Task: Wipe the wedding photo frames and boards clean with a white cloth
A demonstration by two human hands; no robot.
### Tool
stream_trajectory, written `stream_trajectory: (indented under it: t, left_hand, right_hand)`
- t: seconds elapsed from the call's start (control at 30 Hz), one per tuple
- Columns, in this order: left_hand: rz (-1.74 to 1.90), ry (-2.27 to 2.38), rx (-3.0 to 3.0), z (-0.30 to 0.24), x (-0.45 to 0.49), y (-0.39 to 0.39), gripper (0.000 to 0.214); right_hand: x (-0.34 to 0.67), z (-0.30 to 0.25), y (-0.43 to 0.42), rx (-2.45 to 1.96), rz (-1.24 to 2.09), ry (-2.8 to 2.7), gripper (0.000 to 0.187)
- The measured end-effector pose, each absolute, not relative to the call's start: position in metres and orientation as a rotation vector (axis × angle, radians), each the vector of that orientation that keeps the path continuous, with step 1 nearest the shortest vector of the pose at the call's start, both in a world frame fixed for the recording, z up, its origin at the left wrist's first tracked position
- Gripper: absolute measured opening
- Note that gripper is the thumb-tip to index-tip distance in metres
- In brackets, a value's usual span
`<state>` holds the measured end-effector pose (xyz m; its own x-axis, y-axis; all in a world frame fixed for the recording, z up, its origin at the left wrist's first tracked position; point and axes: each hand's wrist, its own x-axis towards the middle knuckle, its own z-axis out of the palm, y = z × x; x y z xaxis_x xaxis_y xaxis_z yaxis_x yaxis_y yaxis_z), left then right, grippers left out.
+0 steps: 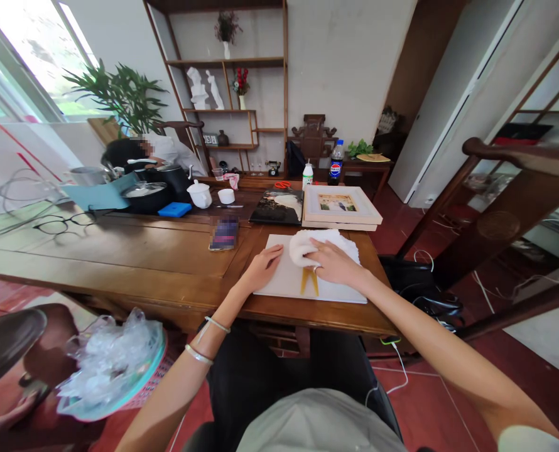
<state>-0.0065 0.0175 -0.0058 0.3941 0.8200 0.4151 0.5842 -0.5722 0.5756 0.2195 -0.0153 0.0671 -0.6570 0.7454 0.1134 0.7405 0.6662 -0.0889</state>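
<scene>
"What's hidden?"

"The top of the yellow piece (304, 280), under the right hand (330, 260), curled closed on the cloth (301, 246) over the far edge of the board (279, 281)."

"The left hand (263, 267)?"

"Nearly straight-fingered, gripping nothing, at the board's left edge."

"Containers?"

"Below the near edge of the table (166, 270), a basket (153, 380) holds bags (114, 351)."

"Room?"

"The board nearly meets that edge; leftward, the table stretches wide."

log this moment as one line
left hand: touching white panel | right hand: holding white cloth on panel | beyond panel: framed picture, Pepsi bottle
</scene>
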Motion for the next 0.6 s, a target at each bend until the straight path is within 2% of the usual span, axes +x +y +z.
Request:
stream_trajectory:
  t: [0.4,0.6]
  left_hand:
    - [0.965,1.222,2.313,-0.003,-0.004,0.016,0.038]
    - [0.980,1.215,2.324,-0.005,-0.005,0.017,0.039]
  right_hand:
    - [0.217,0.080,-0.075,-1.079,0.139,-2.830,0.036]
    - [0.216,0.068,-0.038,-1.167,0.077,-2.768,0.037]
